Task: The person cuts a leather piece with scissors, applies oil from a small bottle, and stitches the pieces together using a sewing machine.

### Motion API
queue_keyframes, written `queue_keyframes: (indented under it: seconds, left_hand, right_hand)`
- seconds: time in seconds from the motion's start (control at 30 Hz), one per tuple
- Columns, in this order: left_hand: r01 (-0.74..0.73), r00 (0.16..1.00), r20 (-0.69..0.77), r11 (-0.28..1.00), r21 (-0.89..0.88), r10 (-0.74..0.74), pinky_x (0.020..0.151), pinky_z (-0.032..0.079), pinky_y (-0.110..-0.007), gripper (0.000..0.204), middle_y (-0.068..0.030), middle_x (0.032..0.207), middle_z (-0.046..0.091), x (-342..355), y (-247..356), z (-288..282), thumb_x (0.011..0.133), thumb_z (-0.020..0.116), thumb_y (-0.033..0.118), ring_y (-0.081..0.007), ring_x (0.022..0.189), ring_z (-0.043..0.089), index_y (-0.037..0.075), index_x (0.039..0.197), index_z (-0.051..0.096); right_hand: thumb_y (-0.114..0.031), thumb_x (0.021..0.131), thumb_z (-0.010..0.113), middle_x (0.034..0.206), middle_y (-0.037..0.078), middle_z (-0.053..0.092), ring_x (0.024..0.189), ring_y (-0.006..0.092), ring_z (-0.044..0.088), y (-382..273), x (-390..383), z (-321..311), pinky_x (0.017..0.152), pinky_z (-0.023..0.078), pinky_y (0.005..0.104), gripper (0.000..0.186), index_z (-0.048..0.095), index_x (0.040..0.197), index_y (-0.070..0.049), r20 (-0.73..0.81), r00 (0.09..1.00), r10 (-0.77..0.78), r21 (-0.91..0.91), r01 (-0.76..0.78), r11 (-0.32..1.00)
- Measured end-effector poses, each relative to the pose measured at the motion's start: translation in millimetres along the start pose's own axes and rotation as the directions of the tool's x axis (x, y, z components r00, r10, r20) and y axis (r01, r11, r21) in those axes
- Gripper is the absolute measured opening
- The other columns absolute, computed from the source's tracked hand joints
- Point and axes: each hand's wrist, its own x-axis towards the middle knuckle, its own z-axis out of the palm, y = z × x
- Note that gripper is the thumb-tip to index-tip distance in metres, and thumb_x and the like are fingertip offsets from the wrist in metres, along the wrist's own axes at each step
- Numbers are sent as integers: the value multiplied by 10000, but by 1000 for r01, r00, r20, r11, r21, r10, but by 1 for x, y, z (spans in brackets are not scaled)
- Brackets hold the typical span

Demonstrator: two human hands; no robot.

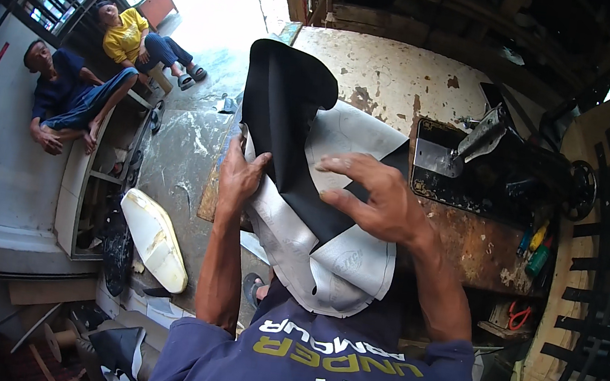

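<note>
A sewn piece of synthetic leather (279,103), black on its face and pale grey on its back, lies partly folded over the table's near edge and hangs toward my body. Its black part stands up in a fold at the far left, while the grey backing shows at the near side. My left hand (241,175) is closed on the left edge, thumb on top and the other fingers mostly hidden. Above the middle of the piece, my right hand (375,193) has its thumb and fingers apart. Whether its fingertips touch the material I cannot tell.
A black sewing machine (510,166) stands right on the worn wooden table (403,69). Tools with coloured handles (538,259) hang by its right edge. A pale foam seat (154,242) lies lower left. Two people sit at left. A board with black straps (573,300) stands far right.
</note>
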Motion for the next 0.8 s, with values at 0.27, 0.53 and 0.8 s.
queue_keyframes:
  seconds: [0.27,0.53,0.8]
  left_hand:
    - [264,956,132,578,-772,-260,668,590,-280,221,-54,968,762,5,-11,-78,1092,626,166,-113,727,704,-28,1171,696]
    - [310,774,629,907,-285,-67,683,548,-248,389,-28,915,765,55,47,-68,1025,751,325,-73,743,678,-58,1094,769]
    - [-304,588,729,931,-202,351,767,510,-344,403,-77,864,729,16,154,39,1042,718,366,-105,821,607,-35,1074,736]
  right_hand:
    - [-582,1028,583,1598,149,537,1382,327,525,77,-37,58,1091,405,502,629,631,1498,-167,-70,928,366,-743,-293,602]
    - [-491,1013,677,1210,153,733,973,337,746,-84,-140,7,814,552,492,459,809,1162,-77,-25,544,839,-556,-705,441]
    - [-374,1058,657,1297,256,694,1159,397,710,-45,-80,41,977,563,506,467,684,1290,30,-575,719,391,108,-407,907]
